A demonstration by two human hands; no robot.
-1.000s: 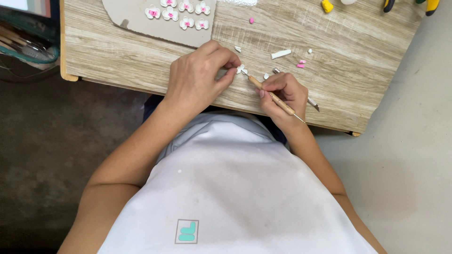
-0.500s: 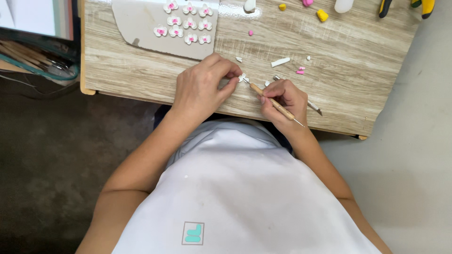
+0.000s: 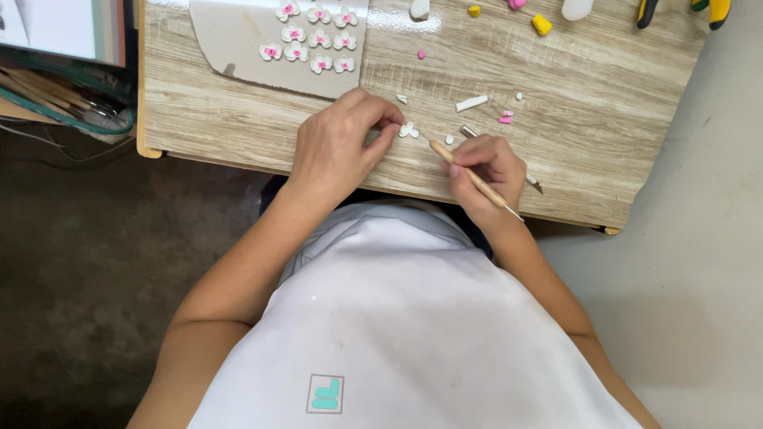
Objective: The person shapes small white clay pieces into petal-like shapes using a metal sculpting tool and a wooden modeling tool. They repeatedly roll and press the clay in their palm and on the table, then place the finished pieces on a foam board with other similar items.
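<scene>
Since the earlier frames both hands have drawn a little closer over the small white flower, and the view has shifted slightly; otherwise the arrangement is unchanged.

Nearest: white apron, soft cloth, with a small teal patch.

Right hand: fingers closed around a wooden-handled modelling tool, slim and round, held like a pen with its tip angled toward the flower, apparently for fine shaping.

Left hand: fingertips pinched together just beside the small white clay flower, seemingly steadying it; whether they actually touch it cannot be told. The flower lies on the counter, pale wood-grain, between the two hands.

Near the right hand: a thin metal tool lying flat, a white clay roll, and pink clay scraps.

Farther: a grey flat board carrying finished white flowers with pink centres, set out in rows and well apart from the work, presumably to keep them safe.

Farthest edge: yellow clay bits and yellow-handled pliers, partly cut off.
</scene>
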